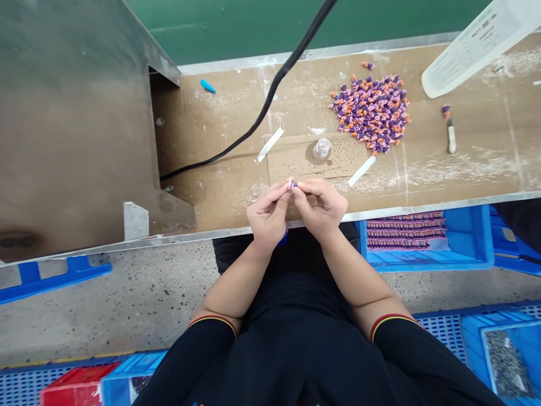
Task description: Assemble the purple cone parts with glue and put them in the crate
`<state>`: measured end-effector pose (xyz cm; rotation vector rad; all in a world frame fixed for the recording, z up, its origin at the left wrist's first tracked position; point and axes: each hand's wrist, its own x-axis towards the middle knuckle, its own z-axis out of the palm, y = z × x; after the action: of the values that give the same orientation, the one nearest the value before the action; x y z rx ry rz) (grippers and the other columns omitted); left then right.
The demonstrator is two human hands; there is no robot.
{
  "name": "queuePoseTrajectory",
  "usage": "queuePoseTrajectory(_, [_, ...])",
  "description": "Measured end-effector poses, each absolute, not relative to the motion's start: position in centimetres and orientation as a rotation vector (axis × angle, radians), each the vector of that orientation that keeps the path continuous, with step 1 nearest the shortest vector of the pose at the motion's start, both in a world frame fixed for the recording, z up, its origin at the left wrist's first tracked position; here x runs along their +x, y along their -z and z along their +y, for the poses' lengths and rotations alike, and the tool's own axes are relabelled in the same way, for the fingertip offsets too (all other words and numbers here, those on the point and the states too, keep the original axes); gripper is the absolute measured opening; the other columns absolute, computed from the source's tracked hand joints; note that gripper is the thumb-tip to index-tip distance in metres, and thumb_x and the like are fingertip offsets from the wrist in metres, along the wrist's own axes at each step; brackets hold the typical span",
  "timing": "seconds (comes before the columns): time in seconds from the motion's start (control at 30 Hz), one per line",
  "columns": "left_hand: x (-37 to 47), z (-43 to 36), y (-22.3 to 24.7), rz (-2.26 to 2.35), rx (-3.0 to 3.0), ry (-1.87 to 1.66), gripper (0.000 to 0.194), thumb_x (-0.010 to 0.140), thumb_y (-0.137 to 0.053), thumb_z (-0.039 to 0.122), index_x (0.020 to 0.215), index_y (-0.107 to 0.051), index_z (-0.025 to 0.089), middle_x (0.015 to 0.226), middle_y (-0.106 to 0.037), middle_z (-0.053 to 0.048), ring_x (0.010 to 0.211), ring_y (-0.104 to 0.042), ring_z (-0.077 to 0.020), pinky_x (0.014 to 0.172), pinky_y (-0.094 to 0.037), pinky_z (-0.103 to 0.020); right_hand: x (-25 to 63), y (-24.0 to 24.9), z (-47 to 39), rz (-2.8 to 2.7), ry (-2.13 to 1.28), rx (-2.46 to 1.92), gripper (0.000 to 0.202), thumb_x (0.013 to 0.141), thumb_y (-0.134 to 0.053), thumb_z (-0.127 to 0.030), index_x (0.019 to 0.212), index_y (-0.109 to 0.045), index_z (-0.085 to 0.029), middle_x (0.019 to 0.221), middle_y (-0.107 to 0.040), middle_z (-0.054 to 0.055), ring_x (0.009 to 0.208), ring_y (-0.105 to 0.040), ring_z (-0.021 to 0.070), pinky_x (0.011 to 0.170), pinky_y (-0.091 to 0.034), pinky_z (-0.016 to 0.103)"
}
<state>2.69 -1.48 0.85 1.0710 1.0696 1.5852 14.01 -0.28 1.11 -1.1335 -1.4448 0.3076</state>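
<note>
Factory-like workshop: cardboard-covered bench [220, 197], blue parts crates [469, 237].

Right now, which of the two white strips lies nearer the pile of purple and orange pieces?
The right-hand white strip: its upper end nearly reaches the pile; the other strip lies left of the clear cup.

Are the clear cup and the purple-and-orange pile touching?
Apart. The head view shows speckled cardboard between the cup and the pile.
</note>
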Motion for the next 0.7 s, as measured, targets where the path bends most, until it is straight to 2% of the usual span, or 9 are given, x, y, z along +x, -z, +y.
queuePoseTrajectory(0.17, [2.7, -1.4, -0.5, 1.046, 1.059, -1.585, 0.016, 0.094, -0.084, 0.039, 0.108, -0.087, 0.032, 0.118, -0.082, -0.005, 0.117, -0.078, -0.0215, 0.11, -0.064, -0.04, 13.9, -1.4, -0.3, -1.422, -0.304, -1.081, 0.009, 0.104, -0.069, -0.027, 0.097, -0.073, -0.024, 0.09, -0.079, 0.003, 0.08, -0.077, 0.0161, 0.074, -0.067, 0.032])
queuePoseTrajectory(0.23, [2.8, -1.3, -0.5, 1.028, 0.977, -1.581, 0.019, 0.093, -0.086, 0.042, 0.108, -0.087, 0.031, 0.119, -0.081, -0.006, 0.119, -0.077, -0.0219, 0.111, -0.063, -0.039, 13.9, -1.5, -0.4, -1.421, -0.349, -1.087, 0.007, 0.104, -0.068, -0.026, 0.1, -0.074, -0.023, 0.092, -0.079, 0.004, 0.082, -0.077, 0.0164, 0.075, -0.067, 0.032])
queuePoseTrajectory(0.4, [2.5, -0.7, -0.5, 0.997, 0.779, -1.608, 0.036, 0.088, -0.088, 0.054, 0.112, -0.085, 0.029, 0.124, -0.079, -0.007, 0.116, -0.076, -0.0224, 0.094, -0.064, -0.033, 15.6, -1.9, -0.5, -1.517, -0.43, -1.124, 0.014, 0.103, -0.064, -0.024, 0.109, -0.076, -0.023, 0.099, -0.078, 0.006, 0.09, -0.074, 0.0186, 0.079, -0.065, 0.034])
queuePoseTrajectory(0.53, [2.3, -0.5, -0.3, 0.994, 0.767, -1.617, 0.037, 0.087, -0.087, 0.058, 0.106, -0.084, 0.026, 0.118, -0.078, -0.008, 0.11, -0.073, -0.0215, 0.081, -0.061, -0.029, 18.8, -2.1, 0.2, -1.801, -0.399, -1.133, 0.016, 0.096, -0.061, -0.014, 0.096, -0.074, -0.023, 0.096, -0.074, 0.005, 0.089, -0.07, 0.019, 0.079, -0.061, 0.034])
queuePoseTrajectory(0.7, [2.5, -0.5, -0.3, 0.944, 0.758, -1.672, 0.032, 0.09, -0.085, 0.053, 0.102, -0.084, 0.024, 0.113, -0.076, -0.01, 0.097, -0.069, -0.0181, 0.076, -0.058, -0.029, 21.3, -1.6, 1.1, -2.238, -0.232, -1.035, 0.019, 0.095, -0.057, -0.011, 0.086, -0.068, -0.023, 0.092, -0.069, 0.006, 0.088, -0.063, 0.0222, 0.079, -0.057, 0.038])
